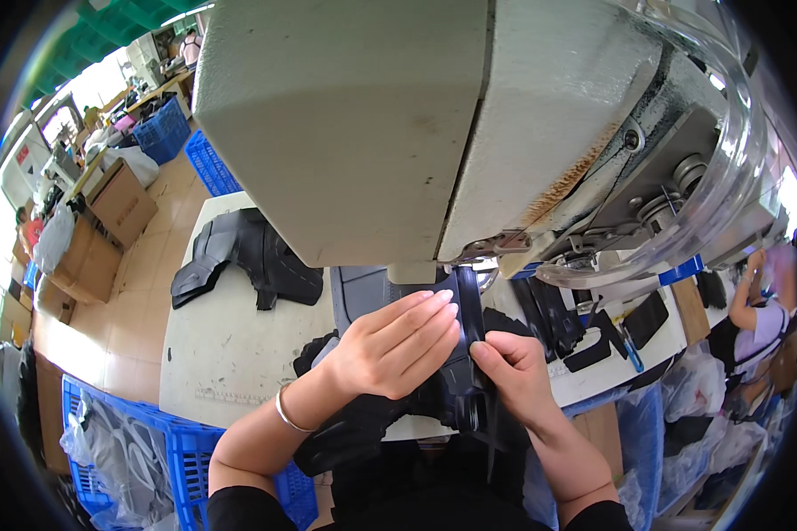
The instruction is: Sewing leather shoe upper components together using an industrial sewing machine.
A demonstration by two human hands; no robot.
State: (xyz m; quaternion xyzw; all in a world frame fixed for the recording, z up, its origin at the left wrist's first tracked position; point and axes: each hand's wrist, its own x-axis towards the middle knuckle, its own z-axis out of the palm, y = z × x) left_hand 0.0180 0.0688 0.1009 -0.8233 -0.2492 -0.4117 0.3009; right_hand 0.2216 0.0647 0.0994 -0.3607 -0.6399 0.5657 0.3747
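Black cut pieces [243, 257] lie heaped on the white table [212, 354], well left of the big cream sewing machine [398, 124]. A blue crate [164, 460] stands below the table's near edge, cardboard boxes [106, 221] line the tiled floor (more blue crates [164, 133] beyond), and a seated person [757, 319] works at far right.

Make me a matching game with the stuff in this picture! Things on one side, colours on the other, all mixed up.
Things:
1. sewing machine
2. crate beside the table
3. bracelet on the left hand
4. piece under both hands

Colours:
A. blue
B. black
C. off-white
D. silver

Pairs: 1-C, 2-A, 3-D, 4-B
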